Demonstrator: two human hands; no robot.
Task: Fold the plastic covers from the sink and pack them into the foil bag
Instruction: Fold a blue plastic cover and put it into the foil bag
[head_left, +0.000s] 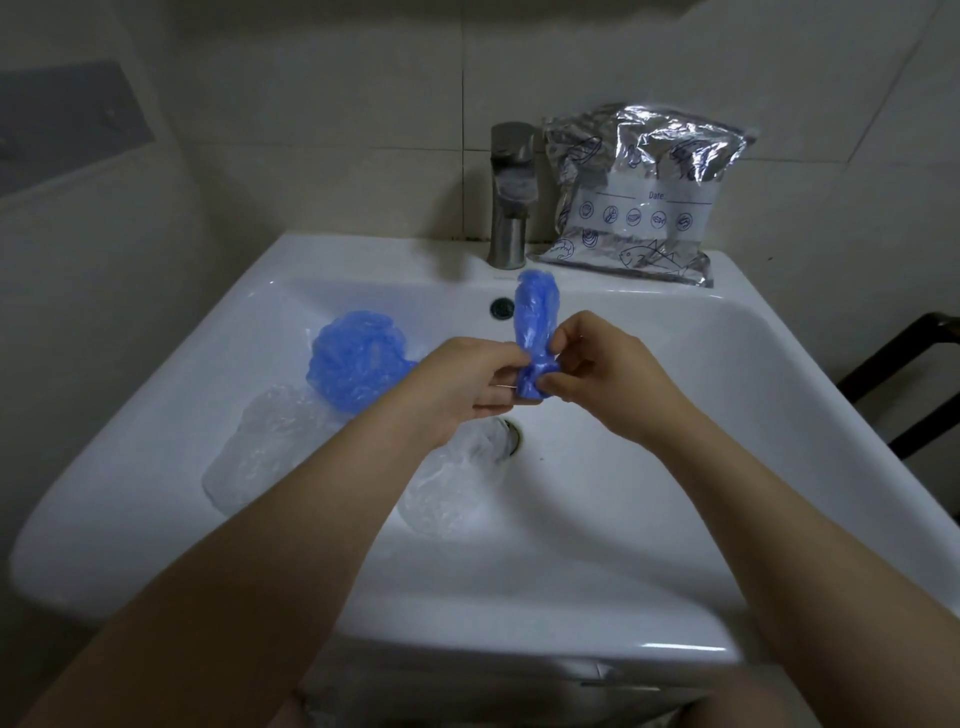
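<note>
- Two hands met over the white sink (727, 374): my left hand (457, 384) and right hand (613, 374) both pinched the lower end of a blue plastic cover (535, 332), folded narrow and standing upright between them.
- One more blue cover (353, 358) lay crumpled in the basin, left of my hands.
- Two clear covers rested lower in the basin, one at the left (270, 447), the other (452, 488) by the drain, partly under my left wrist.
- Behind, the foil bag (639, 192) leaned against the tiled wall on the sink's rear ledge, just beside the faucet (511, 192).
</note>
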